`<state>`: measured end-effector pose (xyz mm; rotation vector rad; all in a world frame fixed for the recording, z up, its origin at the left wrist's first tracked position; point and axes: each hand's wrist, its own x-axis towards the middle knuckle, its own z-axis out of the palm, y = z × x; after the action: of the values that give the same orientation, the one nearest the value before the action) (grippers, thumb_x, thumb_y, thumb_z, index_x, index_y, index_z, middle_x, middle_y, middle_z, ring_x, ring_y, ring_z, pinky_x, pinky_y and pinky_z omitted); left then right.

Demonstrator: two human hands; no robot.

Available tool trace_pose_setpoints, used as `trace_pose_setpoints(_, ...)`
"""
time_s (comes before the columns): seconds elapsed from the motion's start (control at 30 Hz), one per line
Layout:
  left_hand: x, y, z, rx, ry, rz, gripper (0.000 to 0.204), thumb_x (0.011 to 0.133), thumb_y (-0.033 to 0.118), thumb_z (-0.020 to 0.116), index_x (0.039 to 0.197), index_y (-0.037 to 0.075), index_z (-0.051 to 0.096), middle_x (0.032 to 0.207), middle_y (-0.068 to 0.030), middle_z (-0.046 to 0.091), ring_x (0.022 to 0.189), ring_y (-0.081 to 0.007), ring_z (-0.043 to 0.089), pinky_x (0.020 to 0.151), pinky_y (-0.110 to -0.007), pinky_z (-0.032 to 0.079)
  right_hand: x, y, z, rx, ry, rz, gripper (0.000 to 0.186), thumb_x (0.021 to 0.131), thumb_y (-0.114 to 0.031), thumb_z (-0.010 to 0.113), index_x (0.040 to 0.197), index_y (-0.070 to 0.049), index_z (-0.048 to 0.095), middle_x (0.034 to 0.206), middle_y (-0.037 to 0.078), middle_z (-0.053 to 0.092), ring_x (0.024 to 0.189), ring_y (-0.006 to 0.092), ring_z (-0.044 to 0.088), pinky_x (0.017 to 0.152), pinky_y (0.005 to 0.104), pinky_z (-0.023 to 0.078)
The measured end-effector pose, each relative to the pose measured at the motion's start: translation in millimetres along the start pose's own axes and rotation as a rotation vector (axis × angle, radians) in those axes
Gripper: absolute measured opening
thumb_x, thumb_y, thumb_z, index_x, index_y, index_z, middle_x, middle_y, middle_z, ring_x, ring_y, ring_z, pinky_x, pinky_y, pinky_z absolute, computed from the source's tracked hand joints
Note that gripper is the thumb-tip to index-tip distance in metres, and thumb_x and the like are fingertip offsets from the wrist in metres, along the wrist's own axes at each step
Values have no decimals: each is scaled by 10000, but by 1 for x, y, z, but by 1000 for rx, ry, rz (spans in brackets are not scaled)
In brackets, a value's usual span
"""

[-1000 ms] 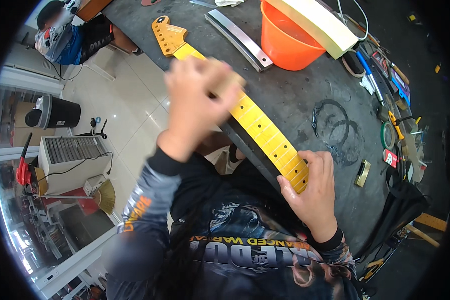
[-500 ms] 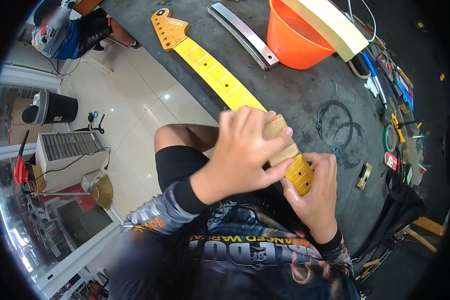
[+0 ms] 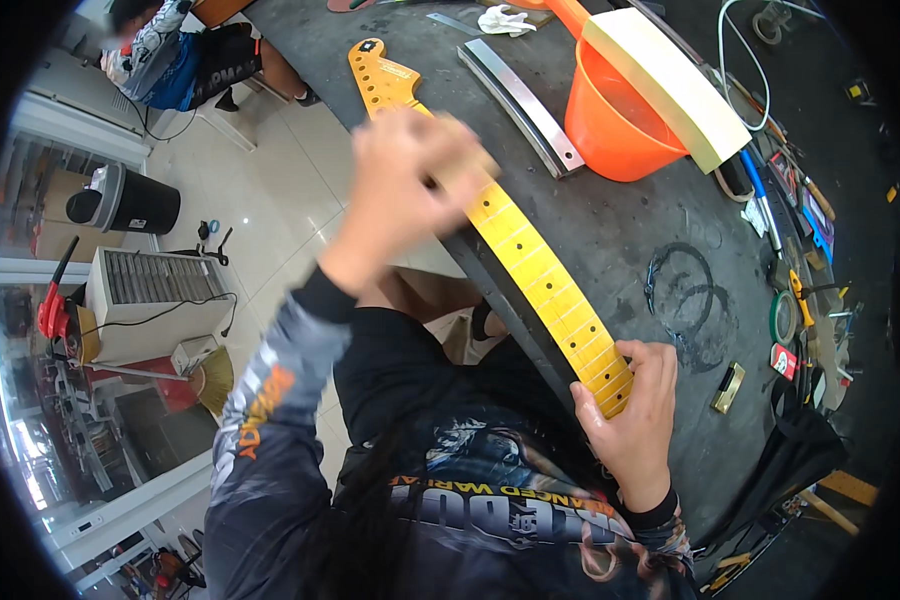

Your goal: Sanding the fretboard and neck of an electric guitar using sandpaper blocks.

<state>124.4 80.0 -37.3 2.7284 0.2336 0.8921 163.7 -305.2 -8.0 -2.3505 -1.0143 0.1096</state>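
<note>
since half a second back, the left hand (image 3: 402, 190) has slid up the yellow guitar neck (image 3: 530, 262) from near the heel end to a spot just short of the headstock (image 3: 380, 72). it's blurred, fingers curled down over a small tan block (image 3: 462, 160) pressed flat on the fretboard; the grip looks closed around the block, though the blur hides the fingertips. right hand (image 3: 632, 420) hasn't shifted: it clamps the heel end of the neck, thumb on top, fingers wrapped round the far side.

the neck lies along the near edge of the dark grey workbench (image 3: 630, 230), running diagonally from the headstock at upper left down to the heel by the person's chest, resting on a dark strip along the bench edge. beyond it sits an orange bucket (image 3: 610, 125) with a long cream block (image 3: 670, 85) laid across its rim, and a metal bar (image 3: 520, 95) lies just left of the bucket. coiled wire rings (image 3: 685, 295) lie on the bench right of the neck, a small brass-coloured piece (image 3: 727, 387) near them, and a clutter of hand tools (image 3: 795, 215) along the far right edge. another person (image 3: 170, 50) sits at upper left on the tiled floor side.
</note>
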Motion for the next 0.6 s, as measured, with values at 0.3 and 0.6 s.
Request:
trace_pose_setpoints(0.3, -13, 42, -8, -192, -148, 148, 405, 891, 328, 890, 1248, 137, 867, 1265, -158, 729, 1218, -375, 647, 1054, -517, 515, 1, 2, 1, 4, -10, 11, 678, 803, -164, 977, 1352, -24, 606, 1205, 205, 586, 1131, 430, 610, 983, 513, 522)
trace_pose_setpoints(0.6, -15, 31, 6, -225, -78, 129, 449, 841, 410, 913, 1219, 169, 880, 1270, -174, 724, 1229, -382, 639, 1041, -504, 507, 3, 4, 1, 1, -15, 11, 687, 800, -165, 977, 1362, -29, 605, 1211, 206, 582, 1130, 431, 606, 981, 509, 523)
